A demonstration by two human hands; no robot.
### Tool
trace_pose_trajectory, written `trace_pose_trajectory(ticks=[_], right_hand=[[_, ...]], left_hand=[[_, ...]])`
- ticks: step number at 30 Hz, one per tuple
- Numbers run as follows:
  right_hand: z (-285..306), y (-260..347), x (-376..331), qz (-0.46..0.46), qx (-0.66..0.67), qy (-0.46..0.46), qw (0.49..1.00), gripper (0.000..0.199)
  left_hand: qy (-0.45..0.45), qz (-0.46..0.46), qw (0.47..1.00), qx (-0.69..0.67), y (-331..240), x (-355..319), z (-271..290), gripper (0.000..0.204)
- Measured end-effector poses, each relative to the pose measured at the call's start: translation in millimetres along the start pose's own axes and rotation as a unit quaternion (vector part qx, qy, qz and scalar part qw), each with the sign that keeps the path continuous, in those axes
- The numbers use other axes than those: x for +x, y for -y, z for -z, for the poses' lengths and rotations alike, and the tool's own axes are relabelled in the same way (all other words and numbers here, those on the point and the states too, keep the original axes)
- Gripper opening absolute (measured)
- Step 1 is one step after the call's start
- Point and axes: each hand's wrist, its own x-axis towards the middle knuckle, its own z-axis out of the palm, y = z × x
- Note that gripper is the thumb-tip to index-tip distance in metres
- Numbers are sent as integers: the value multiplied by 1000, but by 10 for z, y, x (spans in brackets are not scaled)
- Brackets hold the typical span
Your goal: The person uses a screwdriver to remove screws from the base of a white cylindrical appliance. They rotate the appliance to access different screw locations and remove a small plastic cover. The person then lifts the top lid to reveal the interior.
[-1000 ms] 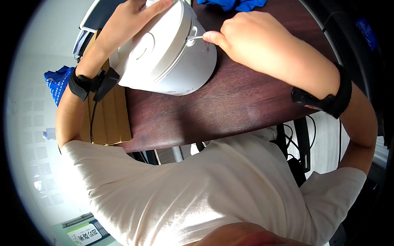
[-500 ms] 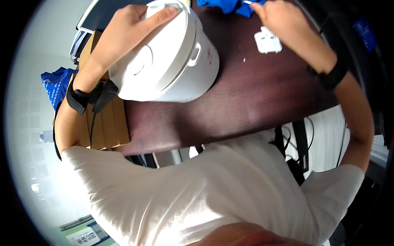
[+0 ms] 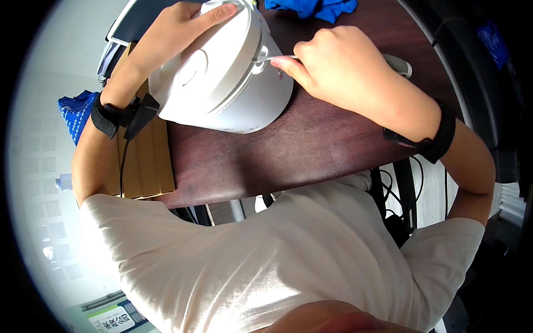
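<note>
A white rice cooker [image 3: 244, 105] lies tilted on the dark red-brown table, its lid side turned towards me and to the left. My left hand [image 3: 183, 30] grips its upper edge, with the thumb lying on the lid. My right hand [image 3: 338, 61] is closed around a thin silver metal tool [image 3: 268, 58], whose kind I cannot make out. The tool's tip meets the oval opening on the cooker's side, by the lid seam. The fingers hide the middle of the tool. Behind my right wrist shows the rounded end of a grey-green object [image 3: 400, 65].
Blue cloth [image 3: 311, 8] lies at the table's far edge. A cardboard box [image 3: 147, 166] stands left of the cooker, near a blue printed bag [image 3: 76, 114]. A black strap with a cable sits on my left wrist. Cables [image 3: 413, 188] hang below the table's right side.
My right hand has come from the far blue cloth down and left to the cooker, bringing the metal tool to its side. It now hides the small white part. My left hand keeps its hold.
</note>
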Motion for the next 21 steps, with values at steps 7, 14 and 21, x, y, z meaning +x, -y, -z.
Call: trace_pose_trajectory(ticks=[7,14,21], right_hand=[[43,35,11,-1,-6,-3,1000,47],[29,44,-9,9,-14,-15,1000,43],[134,57,15,17,-72,11,997,38]], left_hand=[[-13,-1,1000,-8,-8,-20,-10,74],[-26,3,1000,0,-64,-11,-5,71],[5,36,999,-36,-97,-22,25,70]])
